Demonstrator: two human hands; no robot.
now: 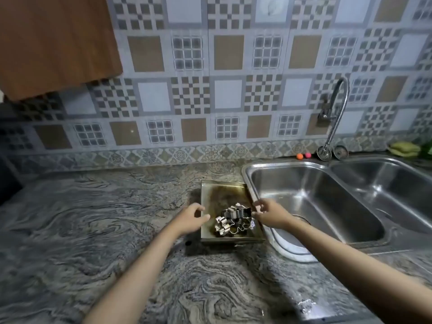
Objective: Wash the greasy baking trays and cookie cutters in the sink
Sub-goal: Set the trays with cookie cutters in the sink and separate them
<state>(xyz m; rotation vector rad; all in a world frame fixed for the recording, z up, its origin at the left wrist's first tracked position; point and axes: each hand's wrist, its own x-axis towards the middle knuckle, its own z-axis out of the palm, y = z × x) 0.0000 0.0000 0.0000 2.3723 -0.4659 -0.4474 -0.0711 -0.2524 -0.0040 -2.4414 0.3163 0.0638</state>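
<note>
A greasy square baking tray (222, 191) with dark brown stains sits on the granite counter just left of the sink (311, 197). Several metal cookie cutters (230, 220) lie piled in its near right part. My left hand (192, 218) hovers at the tray's left rim with relaxed fingers and its thumb over the edge. At the tray's right rim my right hand (268, 212) has its fingers loosely curled beside the cutters. Whether either hand touches the tray I cannot tell.
The steel sink has two basins; the right basin (383, 183) lies further off. A flexible tap (336, 118) hangs from the tiled wall. Small orange and pink balls (303, 155) and sponges (404, 148) sit behind the sink. A wooden cabinet (53, 40) hangs upper left.
</note>
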